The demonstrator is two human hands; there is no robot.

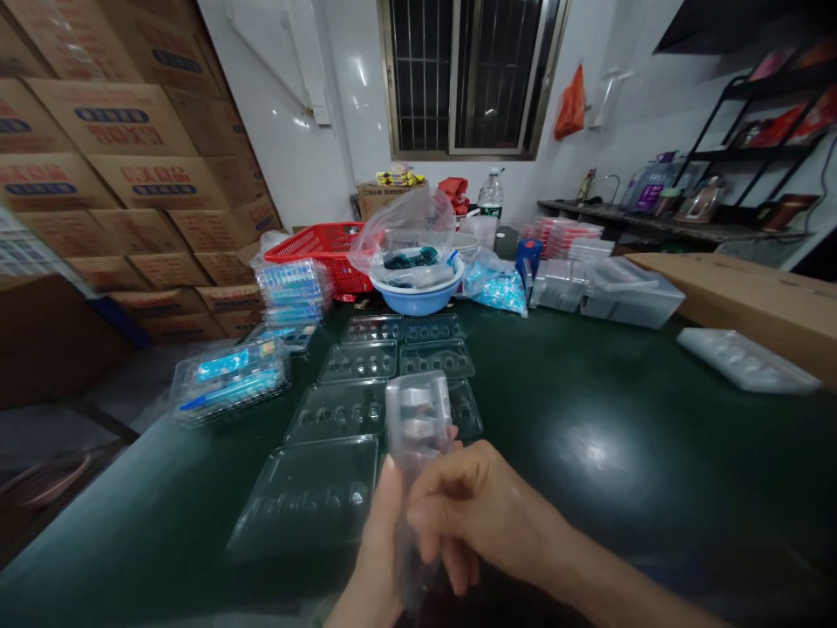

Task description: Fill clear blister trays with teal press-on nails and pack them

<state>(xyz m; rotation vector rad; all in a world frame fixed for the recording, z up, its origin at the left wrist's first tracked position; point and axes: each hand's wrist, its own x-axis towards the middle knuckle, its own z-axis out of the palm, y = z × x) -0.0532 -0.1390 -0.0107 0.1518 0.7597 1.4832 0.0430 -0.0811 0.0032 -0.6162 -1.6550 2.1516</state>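
A nested stack of clear plastic trays (418, 410) stands tilted up in front of me, over the table. My left hand (376, 558) grips its left side, thumb along the edge. From the right, my right hand (477, 506) has its fingers curled and pinched at the lower part of the stack; exactly what lies between the fingertips is blurred. Beyond and left of my hands, several single clear trays lie flat in two columns, the closest being a large clear tray (307, 497). Part of the right column is hidden behind the stack.
Packed trays with blue items (232, 375) lie at the left. Toward the back are a red basket (314, 244), a blue basin (418, 301) and a bag of blue pieces (493, 283). Another tray stack (745, 359) sits at right beside a cardboard box (751, 296).
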